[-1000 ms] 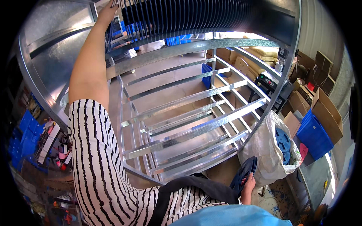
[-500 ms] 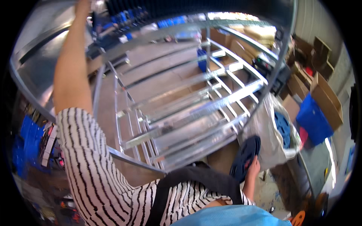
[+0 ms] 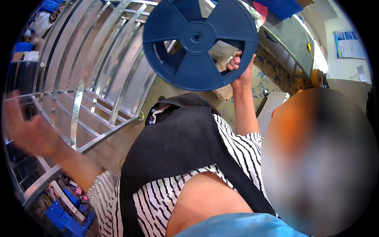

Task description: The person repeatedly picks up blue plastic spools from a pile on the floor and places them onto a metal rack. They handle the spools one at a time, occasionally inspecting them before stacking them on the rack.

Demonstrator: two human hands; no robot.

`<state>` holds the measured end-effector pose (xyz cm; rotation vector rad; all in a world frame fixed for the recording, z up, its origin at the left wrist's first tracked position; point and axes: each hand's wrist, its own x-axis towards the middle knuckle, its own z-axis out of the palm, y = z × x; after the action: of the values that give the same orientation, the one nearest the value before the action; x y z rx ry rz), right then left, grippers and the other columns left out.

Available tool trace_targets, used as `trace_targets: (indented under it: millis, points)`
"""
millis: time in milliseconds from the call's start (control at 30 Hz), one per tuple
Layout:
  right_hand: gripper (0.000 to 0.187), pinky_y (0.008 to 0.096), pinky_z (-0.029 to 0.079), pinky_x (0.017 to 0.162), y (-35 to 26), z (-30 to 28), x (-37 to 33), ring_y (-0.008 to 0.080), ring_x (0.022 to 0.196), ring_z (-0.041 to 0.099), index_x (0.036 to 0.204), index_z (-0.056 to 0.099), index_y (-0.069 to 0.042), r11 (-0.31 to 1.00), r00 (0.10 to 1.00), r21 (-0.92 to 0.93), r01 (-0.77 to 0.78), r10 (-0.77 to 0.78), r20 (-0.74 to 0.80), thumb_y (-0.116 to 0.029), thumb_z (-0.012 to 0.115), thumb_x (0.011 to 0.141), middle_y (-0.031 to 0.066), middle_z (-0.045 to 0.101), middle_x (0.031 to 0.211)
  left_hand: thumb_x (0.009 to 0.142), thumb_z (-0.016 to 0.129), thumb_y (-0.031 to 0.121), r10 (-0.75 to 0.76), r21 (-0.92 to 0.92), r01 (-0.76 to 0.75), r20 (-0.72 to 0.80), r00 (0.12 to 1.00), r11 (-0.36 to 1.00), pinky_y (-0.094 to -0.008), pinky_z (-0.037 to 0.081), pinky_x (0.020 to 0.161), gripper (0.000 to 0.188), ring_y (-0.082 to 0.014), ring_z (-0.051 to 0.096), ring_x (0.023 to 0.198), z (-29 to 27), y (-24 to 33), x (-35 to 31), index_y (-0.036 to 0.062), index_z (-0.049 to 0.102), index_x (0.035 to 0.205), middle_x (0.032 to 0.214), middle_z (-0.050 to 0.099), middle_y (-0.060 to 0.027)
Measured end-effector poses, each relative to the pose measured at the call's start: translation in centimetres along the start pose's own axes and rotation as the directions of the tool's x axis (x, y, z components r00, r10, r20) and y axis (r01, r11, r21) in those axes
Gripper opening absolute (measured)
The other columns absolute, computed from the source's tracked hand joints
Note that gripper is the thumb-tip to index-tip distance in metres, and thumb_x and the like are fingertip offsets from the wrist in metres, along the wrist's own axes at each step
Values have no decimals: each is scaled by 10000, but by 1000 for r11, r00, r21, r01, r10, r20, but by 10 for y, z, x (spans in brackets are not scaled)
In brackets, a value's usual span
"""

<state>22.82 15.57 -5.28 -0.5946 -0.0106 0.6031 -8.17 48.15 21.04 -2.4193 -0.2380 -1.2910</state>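
A large dark blue plastic reel with cut-out windows fills the top middle of the head view, its flat round side facing me. My right hand grips its rim at the lower right, fingers hooked through a window. At the far left, my left hand is smeared by motion. It holds nothing, and its fingers look spread. Behind and around that hand is a silver metal rack with several parallel bars. Whether the hand touches the rack, I cannot tell.
Blue bins with mixed items lie low at the left. At the upper right is a grey bench, with a blue box beyond it. Coiled yellow cord hangs near a wall poster. A blurred oval covers the lower right.
My left arm has come down from high beside the rack to the far left. My right hand has lifted the reel in front of me. The view has swung toward the right.
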Motion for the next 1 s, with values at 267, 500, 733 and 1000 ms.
trace_targets:
  millis: [267,500,733,1000]
  points:
    - [559,271,404,562,22,-11,-10,112,569,443,977,558,-37,932,970,277,-234,204,131,-573,404,939,15,499,687,910,562,101,-435,-388,630,482,761,673,-359,347,1053,363,-260,483,1235,66,133,-102,36,568,1267,1329,522,-119]
    - [509,247,431,572,46,20,-18,94,576,473,1006,545,-26,928,970,291,-234,202,136,-521,444,948,5,493,700,928,544,66,-606,-526,812,568,557,253,-339,342,1062,367,-217,480,1234,70,116,-128,7,529,1290,1310,508,-114]
    - [520,253,424,567,61,18,-29,97,575,466,1016,538,-18,924,965,286,-253,223,136,-519,411,962,11,494,698,890,583,77,-651,-431,841,543,530,327,-329,391,981,251,-237,528,1146,63,121,-169,39,648,1129,1202,577,-112]
    - [557,275,417,544,58,28,-31,122,549,469,975,553,-30,974,973,90,-209,198,121,-556,370,959,32,530,678,877,610,114,-545,-388,795,582,603,466,-341,407,961,198,-259,520,1136,83,135,-160,73,681,1057,1211,572,-88]
